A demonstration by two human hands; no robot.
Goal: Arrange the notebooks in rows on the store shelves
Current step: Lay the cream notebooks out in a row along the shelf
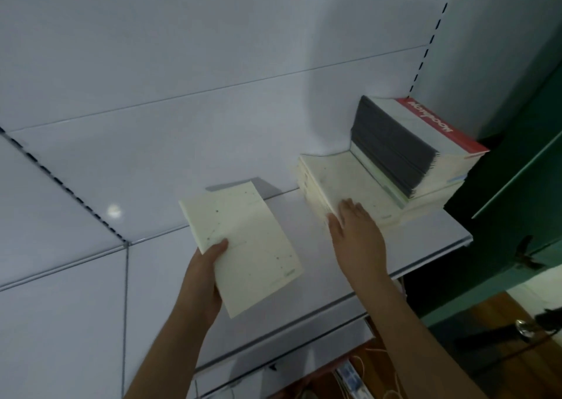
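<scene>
My left hand (206, 274) grips a cream notebook (243, 246) by its near left edge, thumb on the cover, and holds it just above the white shelf (304, 292). To its right lies a low stack of cream notebooks (343, 179). My right hand (355, 231) rests flat on that stack's near corner with straight fingers. Further right, in the shelf's back corner, stands a taller pile of notebooks with dark spines (392, 143); its top cover is white with a red band (438, 125).
The white back panel (182, 64) rises behind the shelf, with slotted uprights at left (60, 179) and right (425, 48). A green wall (517, 185) borders the right end. Below the shelf edge are a wooden floor, cables and boxed goods (349, 374).
</scene>
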